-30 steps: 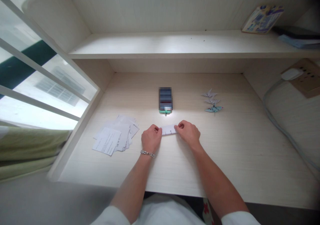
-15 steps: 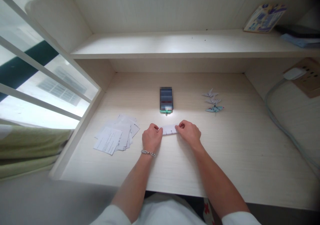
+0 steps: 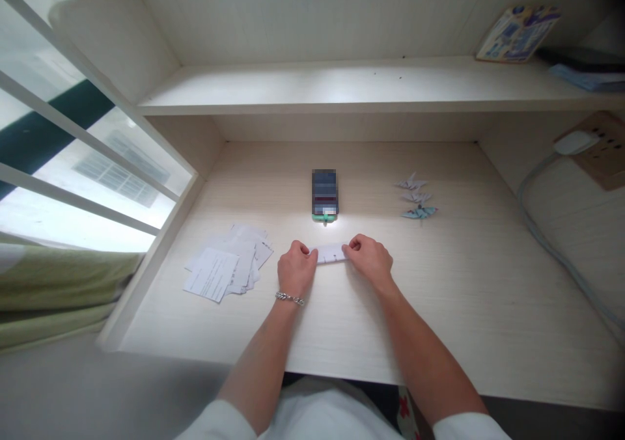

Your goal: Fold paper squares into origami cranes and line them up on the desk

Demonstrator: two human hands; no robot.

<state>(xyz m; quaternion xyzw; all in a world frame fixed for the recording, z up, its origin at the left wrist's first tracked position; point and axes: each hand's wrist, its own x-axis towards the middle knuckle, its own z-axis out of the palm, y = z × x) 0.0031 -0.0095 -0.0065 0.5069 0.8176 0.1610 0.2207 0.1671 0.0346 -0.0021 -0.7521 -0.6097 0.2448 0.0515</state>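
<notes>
A small white strip of folded paper (image 3: 331, 253) lies on the pale wooden desk (image 3: 439, 297) just in front of me. My left hand (image 3: 295, 269), with a metal bracelet at the wrist, pinches the strip's left end with curled fingers. My right hand (image 3: 371, 259) pinches the right end the same way. Both hands rest on the desk surface. Just beyond the paper a phone (image 3: 325, 194) lies flat with its lamp shining toward me.
A loose pile of white paper slips (image 3: 225, 267) lies to the left. Three folded paper cranes (image 3: 415, 197) sit at the right rear. A shelf (image 3: 342, 88) overhangs the back, holding a booklet (image 3: 517, 33). A cable (image 3: 547, 245) and wall socket (image 3: 593, 148) run along the right wall.
Almost nothing has moved. Both hands keep their pinch on the paper strip; the view has shifted very slightly.
</notes>
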